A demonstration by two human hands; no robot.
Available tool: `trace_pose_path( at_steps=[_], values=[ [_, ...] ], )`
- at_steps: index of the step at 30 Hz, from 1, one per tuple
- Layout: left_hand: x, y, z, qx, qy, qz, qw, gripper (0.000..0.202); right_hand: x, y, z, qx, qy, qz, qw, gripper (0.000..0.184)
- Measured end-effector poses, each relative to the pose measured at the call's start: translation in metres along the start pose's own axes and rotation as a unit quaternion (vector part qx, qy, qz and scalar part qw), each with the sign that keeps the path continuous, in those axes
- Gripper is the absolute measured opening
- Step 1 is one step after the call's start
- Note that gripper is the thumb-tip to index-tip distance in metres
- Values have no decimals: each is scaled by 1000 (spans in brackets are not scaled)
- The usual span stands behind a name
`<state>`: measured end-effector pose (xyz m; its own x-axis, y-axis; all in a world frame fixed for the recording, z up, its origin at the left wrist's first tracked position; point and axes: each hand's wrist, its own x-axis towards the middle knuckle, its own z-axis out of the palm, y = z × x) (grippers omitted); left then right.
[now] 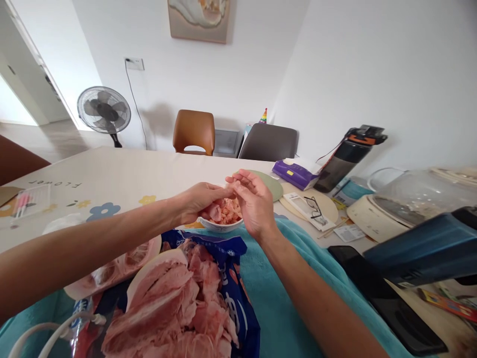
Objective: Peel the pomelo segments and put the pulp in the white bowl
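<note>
Above a white bowl (222,227) heaped with pink pomelo pulp (231,213), my two hands meet at the fingertips. My left hand (201,199) is closed, with a pink pomelo segment (214,212) below its fingers. My right hand (256,201) has its thumb and fingers bent in against the left fingertips; whatever small bit lies between them is hidden. Nearer to me, torn pomelo membranes (167,308) and thick rind (158,271) lie piled on a blue plastic bag (238,298). Another hollow piece of rind (108,266) rests partly behind my left forearm.
A teal towel (283,298) covers the table's near side. At right are a black phone-like slab (387,298), a blue bottle (425,253), a clear-lidded appliance (395,209), glasses (315,209), a purple tissue pack (296,174) and a dark tumbler (343,161). Chairs (194,130) stand beyond.
</note>
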<state>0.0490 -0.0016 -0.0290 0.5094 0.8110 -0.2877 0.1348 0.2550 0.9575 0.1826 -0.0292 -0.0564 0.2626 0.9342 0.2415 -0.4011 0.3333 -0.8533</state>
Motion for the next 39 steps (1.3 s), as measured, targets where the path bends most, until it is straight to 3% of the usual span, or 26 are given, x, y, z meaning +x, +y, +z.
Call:
trace_pose_path(
  at_steps=[4, 20, 29, 33, 39],
  values=[
    [3, -3, 7, -50, 1, 21, 999, 30, -1, -1, 1, 4, -9, -12, 1000, 33],
    [3, -2, 4, -129, -6, 23, 991, 17, -6, 8, 6, -28, -21, -81, 996, 27],
    [2, -8, 0, -27, 11, 59, 998, 14, -1, -2, 6, 59, 51, 26, 997, 21],
    [-1, -6, -6, -10, 7, 65, 998, 14, 2, 0, 1, -7, 55, 1, 998, 22],
    [0, -7, -17, 27, 10, 86, 996, 15, 3, 5, -8, -198, 3, -46, 979, 11]
  ],
)
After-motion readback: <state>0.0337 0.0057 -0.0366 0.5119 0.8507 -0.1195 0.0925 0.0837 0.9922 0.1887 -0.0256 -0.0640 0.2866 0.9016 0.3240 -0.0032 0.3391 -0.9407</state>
